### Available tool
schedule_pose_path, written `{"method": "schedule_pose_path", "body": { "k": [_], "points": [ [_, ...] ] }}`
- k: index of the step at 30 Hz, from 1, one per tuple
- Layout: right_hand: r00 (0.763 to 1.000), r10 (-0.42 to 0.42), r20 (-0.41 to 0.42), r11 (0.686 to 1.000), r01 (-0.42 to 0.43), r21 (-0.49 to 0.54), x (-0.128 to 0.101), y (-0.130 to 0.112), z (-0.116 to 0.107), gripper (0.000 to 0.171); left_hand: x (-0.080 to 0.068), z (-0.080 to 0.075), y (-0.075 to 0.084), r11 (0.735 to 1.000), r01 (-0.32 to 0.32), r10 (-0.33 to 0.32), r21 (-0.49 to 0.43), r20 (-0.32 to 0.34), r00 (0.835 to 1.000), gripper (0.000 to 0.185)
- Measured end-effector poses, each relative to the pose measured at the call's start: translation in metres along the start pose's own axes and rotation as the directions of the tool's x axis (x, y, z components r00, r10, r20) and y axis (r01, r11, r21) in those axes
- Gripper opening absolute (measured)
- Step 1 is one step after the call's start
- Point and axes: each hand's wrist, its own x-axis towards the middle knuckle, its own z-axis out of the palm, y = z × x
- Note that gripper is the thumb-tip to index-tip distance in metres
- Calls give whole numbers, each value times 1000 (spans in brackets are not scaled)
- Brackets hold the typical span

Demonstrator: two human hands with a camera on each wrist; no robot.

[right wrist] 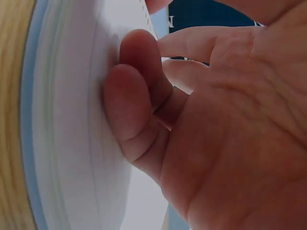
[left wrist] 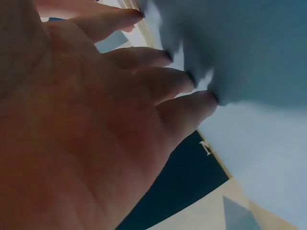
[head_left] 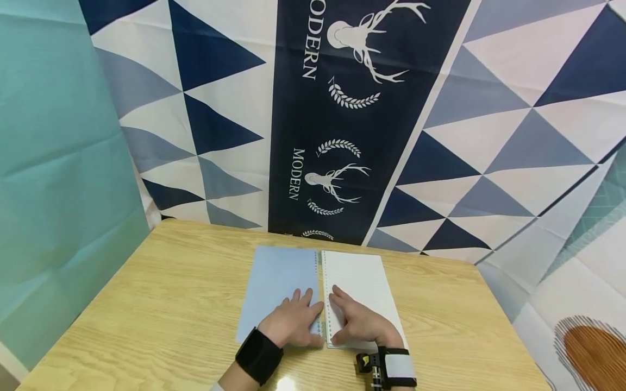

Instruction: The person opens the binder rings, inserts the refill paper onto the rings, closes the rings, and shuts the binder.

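Note:
A spiral-bound notebook lies spread on the table, with a light blue cover [head_left: 279, 271] on the left and a white lined page [head_left: 359, 277] on the right. My left hand [head_left: 290, 320] rests on the blue side beside the ring holes, fingers spread. In the left wrist view its fingertips [left wrist: 206, 103] meet the blue surface. My right hand [head_left: 364, 323] is over the lower part of the white page, thumb and fingers apart near the holes. Two bent fingers [right wrist: 127, 100] of it touch the page in the right wrist view, with nothing gripped between them.
The notebook sits on a wooden table [head_left: 161, 304], near the middle. Behind the far edge hangs a patterned cloth [head_left: 323, 125] with triangles and deer heads. A teal curtain [head_left: 63, 136] borders the left side.

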Motion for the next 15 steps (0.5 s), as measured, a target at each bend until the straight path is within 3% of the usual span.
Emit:
{"method": "schedule_pose_path", "body": {
  "k": [5, 15],
  "points": [
    [1000, 9, -5, 998, -9, -62, 4, -6, 2, 109, -5, 0, -6, 1000, -13, 13, -10, -11, 1000, 86],
    [999, 20, -35, 999, -21, -48, 10, -1, 3, 105, 2, 2, -20, 998, -57, 56, -38, -48, 997, 79]
  ]
}}
